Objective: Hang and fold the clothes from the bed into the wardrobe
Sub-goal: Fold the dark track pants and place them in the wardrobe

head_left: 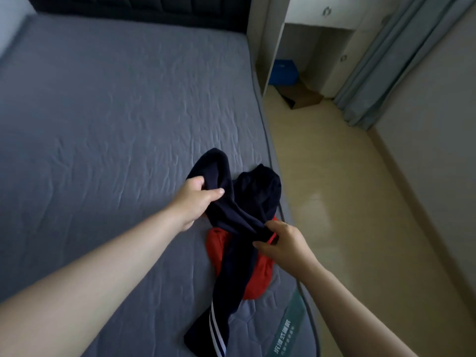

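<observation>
While lifted partly off the bed, the navy garment is held at two places. The left hand curls fingers and thumb round a bunched upper fold. The right hand pinches the cloth lower down, about midway along its length. The loose end trails onto the bed near the front edge, showing white stripes.

Location: by the bed's right edge, draped over a red garment that lies crumpled on the bed.

Handling (judged): soft, limp and light. It has no stiffness of its own and sags and twists between the grips. It is neither fragile nor slippery. It is best taken at a waistband or hem, hands spread apart, so the cloth hangs flat for folding or hanging. The present bunched hold leaves it twisted.

Count:
- Navy garment: 1 in hand. A dark heap beyond the right hand may be part of it or a separate piece; which cannot be told.
- Red garment: 1.
- White stripes: 2, side by side.
- Hands: 2, both gripping the navy garment.
- Bed: 1.
- Off the bed: cabinet, 1; blue box in its recess, 1; brown box on the floor, 1; curtain, 1.
</observation>
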